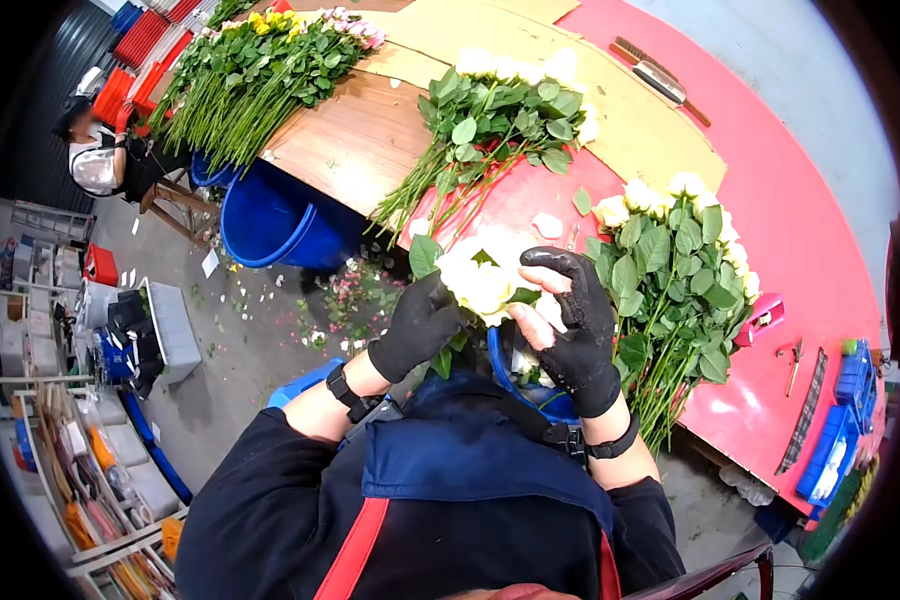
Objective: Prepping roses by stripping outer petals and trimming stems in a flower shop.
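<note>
White roses (pixel 484 289) with green leaves are held close before my chest. My left hand (pixel 424 326), in a black glove, is closed around them just below the blooms. My right hand (pixel 574 330), in a black glove with bare thumb and fingertip, touches the right side of the blooms, a pale petal (pixel 550 309) between its thumb and fingers. A blue bucket (pixel 501 367) stands under the right hand. Beyond the hands lies a bunch of white roses (pixel 495 124), and to the right a second bunch (pixel 667 277). A loose petal (pixel 547 225) lies on the red tabletop.
Yellow and pink roses (pixel 270 82) lie at the far left above a large blue tub (pixel 270 217). A brush (pixel 660 81), a pink tool (pixel 761 319), pruning shears (pixel 793 367) and blue trays (pixel 829 454) are on the table. A co-worker (pixel 97 157) sits at upper left. Petals litter the floor.
</note>
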Available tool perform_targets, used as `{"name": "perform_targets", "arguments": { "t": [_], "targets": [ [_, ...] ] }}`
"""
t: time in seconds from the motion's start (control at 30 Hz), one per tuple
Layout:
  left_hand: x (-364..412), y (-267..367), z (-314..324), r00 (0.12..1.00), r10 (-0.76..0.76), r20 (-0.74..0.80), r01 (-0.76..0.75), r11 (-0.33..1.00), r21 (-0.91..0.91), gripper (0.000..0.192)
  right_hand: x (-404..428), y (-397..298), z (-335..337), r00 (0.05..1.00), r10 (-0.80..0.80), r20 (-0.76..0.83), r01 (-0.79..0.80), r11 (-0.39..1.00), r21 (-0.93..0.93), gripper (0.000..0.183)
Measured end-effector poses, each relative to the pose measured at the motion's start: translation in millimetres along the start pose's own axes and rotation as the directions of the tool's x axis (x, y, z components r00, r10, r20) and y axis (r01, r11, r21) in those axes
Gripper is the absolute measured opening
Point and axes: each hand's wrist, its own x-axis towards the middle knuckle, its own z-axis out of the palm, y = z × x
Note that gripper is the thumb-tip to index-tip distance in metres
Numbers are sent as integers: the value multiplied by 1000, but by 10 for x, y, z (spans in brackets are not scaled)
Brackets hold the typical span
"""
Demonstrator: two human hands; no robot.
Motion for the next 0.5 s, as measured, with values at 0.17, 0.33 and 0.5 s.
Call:
{"name": "perform_targets", "arguments": {
  "t": [0.17, 0.33, 0.5],
  "targets": [
    [-32, -319, -120, 999, 50, 9, -51, 967, 248, 43, -115, 26, -35, 996, 85, -41, -83, 996, 45, 19],
    [57, -149, 76, 908, 389, -153, -278, 836, 474, 36, -238, 151, -22, 991, 123, -55, -122, 992, 14, 15],
    [25, -69, 50, 954, 295, -54, -204, 771, 603, 30, -302, 191, 53, 942, 331, -60, -325, 941, 96, 17]
  ]
}}
